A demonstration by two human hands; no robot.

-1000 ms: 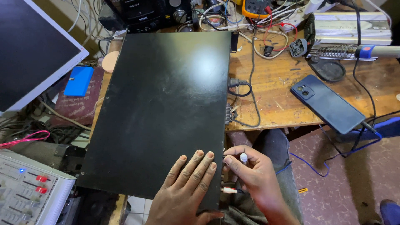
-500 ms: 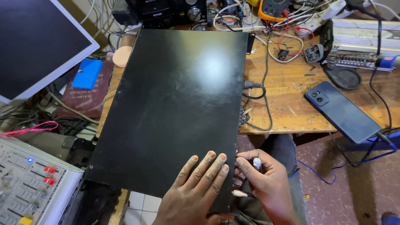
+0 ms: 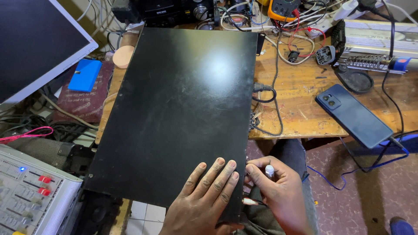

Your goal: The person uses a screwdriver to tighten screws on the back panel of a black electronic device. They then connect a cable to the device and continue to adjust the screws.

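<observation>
The left hand (image 3: 204, 198) lies flat, palm down, fingers extended and close together, on the near right corner of the black panel (image 3: 183, 113); it presses on the surface and grips nothing. The right hand (image 3: 278, 191) sits just beside the panel's right edge, fingers curled around a small white-tipped tool (image 3: 269, 171), thumb and forefinger pinched toward the panel's side. The lower end of the tool is hidden in the fist.

The panel is one large, flat, glossy black rectangular cover. It rests on the wooden workbench (image 3: 305, 100) and overhangs the near edge toward the person.

Item count:
- One dark blue smartphone (image 3: 352, 115), lying face down on the right of the bench, well apart from the panel.
- One monitor (image 3: 35, 43) with a dark screen, at upper left.
- One grey mixing console (image 3: 30, 193) at lower left, with two red buttons and one lit blue indicator.
- One blue rectangular block (image 3: 85, 75), lying on a dark red book (image 3: 82, 98) left of the panel.
- One yellow multimeter (image 3: 285, 8) at the far edge, amid tangled red, white and black cables.
- One round black stand (image 3: 353, 80), near the phone.

The book cover carries faint pale lettering.
</observation>
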